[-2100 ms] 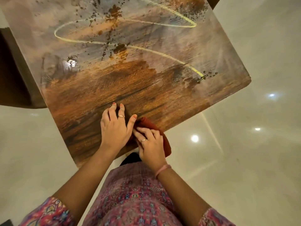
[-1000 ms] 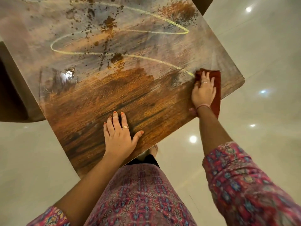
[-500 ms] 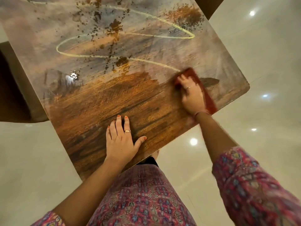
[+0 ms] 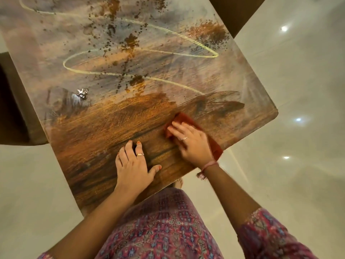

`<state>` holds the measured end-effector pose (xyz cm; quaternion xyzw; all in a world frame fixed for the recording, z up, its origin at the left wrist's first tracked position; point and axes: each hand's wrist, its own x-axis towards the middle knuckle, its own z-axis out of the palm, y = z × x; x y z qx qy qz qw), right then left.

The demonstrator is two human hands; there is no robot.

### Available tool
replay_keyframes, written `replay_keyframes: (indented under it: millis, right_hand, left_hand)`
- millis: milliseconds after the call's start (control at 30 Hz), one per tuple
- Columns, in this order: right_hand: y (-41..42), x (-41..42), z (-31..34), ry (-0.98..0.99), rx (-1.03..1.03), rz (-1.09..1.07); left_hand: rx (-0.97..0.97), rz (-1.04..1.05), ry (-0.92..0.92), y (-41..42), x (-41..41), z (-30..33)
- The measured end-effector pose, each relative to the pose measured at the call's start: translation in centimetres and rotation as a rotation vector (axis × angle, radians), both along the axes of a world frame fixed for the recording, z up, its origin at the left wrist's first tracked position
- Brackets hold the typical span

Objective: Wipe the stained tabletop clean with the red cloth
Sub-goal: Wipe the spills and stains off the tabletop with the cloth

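Note:
A square wooden tabletop (image 4: 112, 120) fills the upper half of the view. Its far part carries a pale yellow looping streak (image 4: 141, 53) and dark brown splatter (image 4: 130, 42); the near part shows bare orange-brown grain. The red cloth (image 4: 183, 118) lies flat on the near right part of the table. My right hand (image 4: 190, 142) presses on it with fingers stretched out, covering most of it. My left hand (image 4: 133, 165) rests flat on the bare wood near the front edge, fingers spread, a little left of the cloth.
A shiny wet spot (image 4: 82, 93) sits on the left of the table. Glossy pale floor tiles (image 4: 298, 146) surround the table. A dark brown piece of furniture (image 4: 11, 109) stands at the left edge. My patterned pink clothing (image 4: 164, 227) is directly below the table's front edge.
My right hand has swept the cloth from the table's right edge leftward and nearer, toward my left hand, leaving a darker wiped streak. The left hand stayed pressed in place.

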<state>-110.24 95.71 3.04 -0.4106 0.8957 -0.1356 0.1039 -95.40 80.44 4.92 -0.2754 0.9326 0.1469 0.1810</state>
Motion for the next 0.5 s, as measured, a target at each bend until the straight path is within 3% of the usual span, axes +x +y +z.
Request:
replay_keyframes:
  millis: [167, 267, 333, 433, 500]
  right_hand:
    - [6.5, -12.3, 0.6, -0.036, 0.011, -0.684]
    - [6.0, -14.7, 1.1, -0.083, 0.018, -0.880]
    - [4.4, -11.8, 0.6, -0.061, -0.014, -0.725]
    - [4.0, -3.3, -0.1, -0.125, 0.001, -0.142]
    - [6.7, -1.8, -0.1, -0.154, 0.044, 0.112]
  left_hand:
    - [0.085, 0.014, 0.044, 1.2, -1.8, 0.7]
    - [0.136, 0.026, 0.101, 3.9, -3.6, 1.1]
    - [0.163, 0.026, 0.133, 6.0, -5.0, 1.3]
    - [0.167, 0.082, 0.204, 8.5, -7.2, 1.9]
    - [0.145, 0.110, 0.236, 9.7, -8.4, 2.0]
